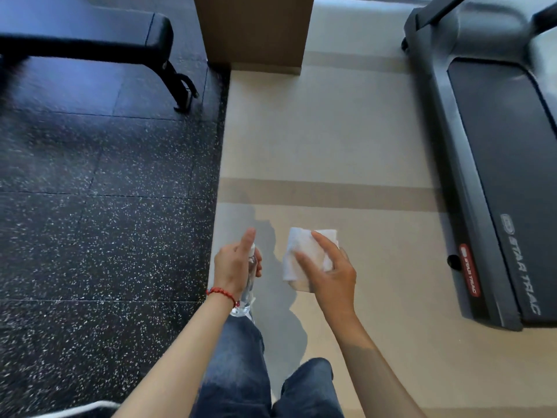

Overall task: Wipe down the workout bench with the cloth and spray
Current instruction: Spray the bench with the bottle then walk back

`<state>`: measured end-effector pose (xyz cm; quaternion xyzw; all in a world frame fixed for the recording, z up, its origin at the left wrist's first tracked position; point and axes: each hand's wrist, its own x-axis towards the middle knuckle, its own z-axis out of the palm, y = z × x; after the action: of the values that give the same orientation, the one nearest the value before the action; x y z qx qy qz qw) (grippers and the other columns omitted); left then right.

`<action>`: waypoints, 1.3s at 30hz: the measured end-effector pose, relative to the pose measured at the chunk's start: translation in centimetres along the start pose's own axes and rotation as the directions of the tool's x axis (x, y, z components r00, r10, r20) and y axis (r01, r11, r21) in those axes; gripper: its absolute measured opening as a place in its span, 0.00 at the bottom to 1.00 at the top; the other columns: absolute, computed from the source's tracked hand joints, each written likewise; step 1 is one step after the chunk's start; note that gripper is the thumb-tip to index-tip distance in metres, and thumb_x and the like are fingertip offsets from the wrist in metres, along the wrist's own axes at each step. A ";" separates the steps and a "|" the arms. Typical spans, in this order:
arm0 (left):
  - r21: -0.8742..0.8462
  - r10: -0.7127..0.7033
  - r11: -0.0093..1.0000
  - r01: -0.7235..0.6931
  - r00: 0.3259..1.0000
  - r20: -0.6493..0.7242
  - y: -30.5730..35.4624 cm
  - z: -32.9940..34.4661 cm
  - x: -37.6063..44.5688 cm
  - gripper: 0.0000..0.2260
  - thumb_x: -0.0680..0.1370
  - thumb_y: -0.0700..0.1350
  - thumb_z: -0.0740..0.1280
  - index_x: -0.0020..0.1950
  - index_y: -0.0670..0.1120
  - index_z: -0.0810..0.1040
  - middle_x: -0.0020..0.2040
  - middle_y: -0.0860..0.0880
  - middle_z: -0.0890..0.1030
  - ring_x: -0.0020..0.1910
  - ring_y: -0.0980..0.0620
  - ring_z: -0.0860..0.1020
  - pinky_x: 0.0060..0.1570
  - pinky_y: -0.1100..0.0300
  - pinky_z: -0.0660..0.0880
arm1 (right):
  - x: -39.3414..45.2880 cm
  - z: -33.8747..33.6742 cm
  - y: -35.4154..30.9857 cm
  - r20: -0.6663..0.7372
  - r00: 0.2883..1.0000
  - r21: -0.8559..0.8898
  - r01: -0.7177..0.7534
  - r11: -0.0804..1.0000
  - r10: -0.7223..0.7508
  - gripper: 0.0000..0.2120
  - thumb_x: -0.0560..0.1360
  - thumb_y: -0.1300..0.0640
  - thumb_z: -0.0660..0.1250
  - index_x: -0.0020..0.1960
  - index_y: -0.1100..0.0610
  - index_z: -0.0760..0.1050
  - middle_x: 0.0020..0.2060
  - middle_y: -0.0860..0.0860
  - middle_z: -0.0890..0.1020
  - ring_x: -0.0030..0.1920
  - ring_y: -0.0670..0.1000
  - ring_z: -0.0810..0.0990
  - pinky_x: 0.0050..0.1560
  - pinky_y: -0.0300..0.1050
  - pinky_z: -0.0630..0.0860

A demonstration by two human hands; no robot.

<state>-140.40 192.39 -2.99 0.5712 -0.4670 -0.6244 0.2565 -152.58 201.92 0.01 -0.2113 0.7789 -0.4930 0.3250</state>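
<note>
The black padded workout bench [90, 34] with its dark metal legs stands on the speckled black rubber floor [90, 206] at the far left, well apart from my hands. I see only one end of its pad, smooth and matte; whether it is dusty or damp I cannot tell from here. To my right lies the grey treadmill [494, 164] with its dark belt, and a brown square pillar [256, 28] rises between the two, on the pale beige floor [346, 131] where I stand in blue jeans.

My right hand [328, 273] holds the small folded white cloth [304, 251], thumb and fingers spread over its top face and pinching it, so it sits flat and ready. My left hand [238, 267], a red beaded bracelet [221, 292] at the wrist, is wrapped round the clear plastic spray bottle [248, 285], forefinger raised over the nozzle, which points toward the cloth.

I judge the step in hand to be wetting the cloth, or carrying both over to the bench; nothing on the bench looks wiped yet. To do it well I should keep the nozzle close to the cloth so the mist lands on fabric, not floor, dampen it evenly without soaking, then walk left and wipe the pad in long overlapping strokes, end to end.
</note>
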 end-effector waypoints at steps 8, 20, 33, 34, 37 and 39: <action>0.020 0.003 1.000 -0.003 1.000 0.010 6.3 -4.7 10.4 0.27 0.72 0.64 0.61 0.27 0.43 0.75 0.23 0.46 0.77 0.23 0.49 0.75 0.33 0.57 0.72 | 7.8 8.2 -6.4 0.043 0.999 0.023 -0.010 1.000 0.009 0.18 0.66 0.55 0.75 0.53 0.42 0.77 0.49 0.49 0.76 0.47 0.37 0.74 0.41 0.23 0.69; -0.007 -0.057 0.998 0.056 0.991 -0.120 12.1 -5.9 22.2 0.25 0.69 0.64 0.60 0.31 0.41 0.76 0.27 0.45 0.78 0.26 0.50 0.76 0.37 0.55 0.75 | 20.8 15.3 -11.6 0.134 0.990 -0.022 0.033 0.999 -0.030 0.18 0.65 0.54 0.76 0.50 0.39 0.75 0.50 0.50 0.79 0.47 0.40 0.76 0.42 0.24 0.69; -0.037 -0.070 0.997 0.063 0.968 -0.241 21.7 -5.4 36.0 0.25 0.77 0.60 0.59 0.33 0.40 0.74 0.25 0.42 0.75 0.21 0.51 0.74 0.30 0.57 0.73 | 36.4 21.7 -19.9 0.222 0.967 -0.068 0.140 0.988 -0.122 0.18 0.65 0.51 0.75 0.52 0.38 0.75 0.48 0.48 0.77 0.47 0.38 0.75 0.45 0.28 0.70; -0.048 -0.074 0.997 0.064 0.967 -0.243 22.2 -5.7 36.9 0.25 0.78 0.59 0.59 0.33 0.40 0.74 0.25 0.42 0.74 0.20 0.51 0.73 0.28 0.59 0.72 | 37.1 22.5 -20.3 0.224 0.967 -0.073 0.141 0.987 -0.121 0.19 0.65 0.51 0.75 0.52 0.38 0.75 0.48 0.49 0.77 0.47 0.38 0.75 0.46 0.30 0.70; -0.084 -0.104 0.993 0.084 0.960 -0.259 23.9 -7.0 40.0 0.25 0.78 0.58 0.60 0.33 0.38 0.75 0.24 0.44 0.75 0.19 0.51 0.73 0.25 0.62 0.71 | 39.0 25.1 -21.3 0.238 0.964 -0.086 0.139 0.987 -0.116 0.19 0.65 0.52 0.76 0.52 0.38 0.75 0.47 0.49 0.78 0.46 0.37 0.75 0.46 0.29 0.70; -0.091 -0.122 0.991 0.100 0.952 -0.280 24.9 -8.2 42.4 0.26 0.77 0.59 0.60 0.32 0.38 0.76 0.23 0.45 0.76 0.21 0.51 0.74 0.26 0.62 0.73 | 40.4 27.2 -22.2 0.239 0.964 -0.093 0.142 0.985 -0.117 0.19 0.65 0.53 0.76 0.52 0.39 0.75 0.47 0.49 0.78 0.46 0.37 0.75 0.45 0.26 0.69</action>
<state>-147.00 143.07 -0.49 0.6702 -0.3687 -0.5663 0.3069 -161.17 149.10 -0.17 -0.3356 0.7456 -0.4418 0.3692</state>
